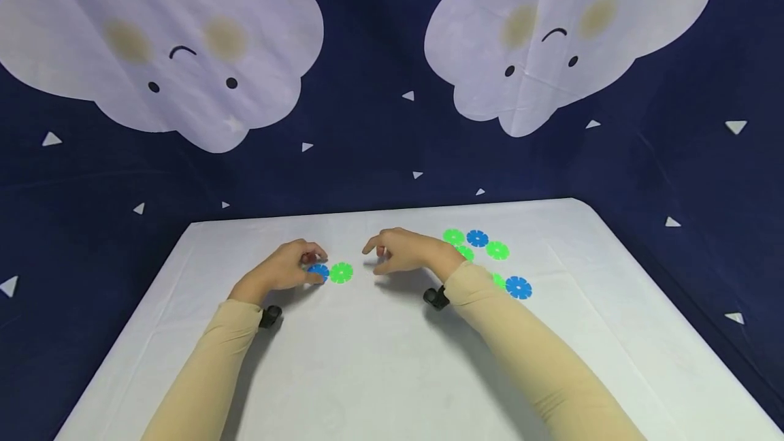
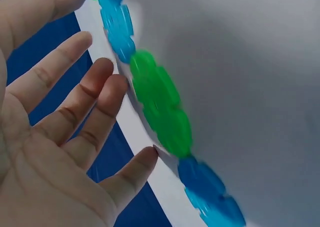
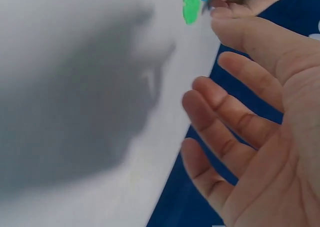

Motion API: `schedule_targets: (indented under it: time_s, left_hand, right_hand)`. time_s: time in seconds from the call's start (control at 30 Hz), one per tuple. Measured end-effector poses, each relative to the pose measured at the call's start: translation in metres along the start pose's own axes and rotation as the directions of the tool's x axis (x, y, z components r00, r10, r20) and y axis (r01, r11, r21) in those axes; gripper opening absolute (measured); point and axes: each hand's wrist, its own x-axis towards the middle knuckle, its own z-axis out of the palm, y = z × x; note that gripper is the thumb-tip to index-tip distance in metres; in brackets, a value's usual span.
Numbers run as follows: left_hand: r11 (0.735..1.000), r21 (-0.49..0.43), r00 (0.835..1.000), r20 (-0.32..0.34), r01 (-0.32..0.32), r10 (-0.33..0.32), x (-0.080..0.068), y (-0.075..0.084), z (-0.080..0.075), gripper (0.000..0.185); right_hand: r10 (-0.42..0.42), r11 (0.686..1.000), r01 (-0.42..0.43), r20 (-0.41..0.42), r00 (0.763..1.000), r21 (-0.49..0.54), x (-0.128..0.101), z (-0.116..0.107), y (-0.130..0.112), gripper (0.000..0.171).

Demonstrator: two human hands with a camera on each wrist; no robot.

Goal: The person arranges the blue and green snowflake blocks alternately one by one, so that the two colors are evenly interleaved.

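My left hand (image 1: 286, 265) rests at the table's left-middle, thumb and index finger on either side of a blue notched disc (image 1: 318, 271). A green notched disc (image 1: 341, 272) adjoins it on the right. From the left wrist view, a row of joined discs runs past the hand, including a green disc (image 2: 160, 104) and a blue disc (image 2: 212, 194). There the fingers (image 2: 82, 99) are spread and loosely bent; whether the thumb touches a disc is unclear. My right hand (image 1: 401, 250) hovers right of the row with bent, parted fingers and holds nothing.
On the table's right lie loose discs, among them a green disc (image 1: 497, 250), a blue disc (image 1: 478, 238) and another blue disc (image 1: 518, 287). My right forearm partly covers some. The white table (image 1: 392, 373) meets a dark blue cloud-printed cloth (image 1: 367, 175) behind.
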Motion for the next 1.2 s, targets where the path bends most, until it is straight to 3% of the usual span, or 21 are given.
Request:
schedule_targets:
  time_s: [0.3, 0.63, 0.93, 1.2]
  left_hand:
    - [1.0, -0.022, 1.0, 0.03, -0.007, 0.008, 0.008, 0.017, 0.003, 0.057]
    - [0.997, -0.069, 0.998, 0.056, 0.022, -0.018, 0.014, 0.019, 0.009, 0.048]
    - [0.996, -0.093, 0.998, 0.064, 0.015, -0.009, 0.013, 0.02, 0.011, 0.049]
    - [0.996, -0.092, 0.997, 0.067, -0.02, 0.027, 0.012, 0.025, 0.012, 0.049]
  right_hand:
    - [0.107, 0.993, -0.109, 0.035, 0.994, 0.043, -0.055, -0.018, 0.018, 0.053]
    - [0.182, 0.982, -0.183, 0.04, 0.982, 0.039, -0.108, -0.012, 0.038, 0.054]
    - [0.263, 0.964, -0.264, 0.027, 0.964, 0.037, -0.134, -0.006, 0.046, 0.051]
    - [0.249, 0.967, -0.248, -0.011, 0.969, 0.057, -0.143, 0.007, 0.055, 0.05]
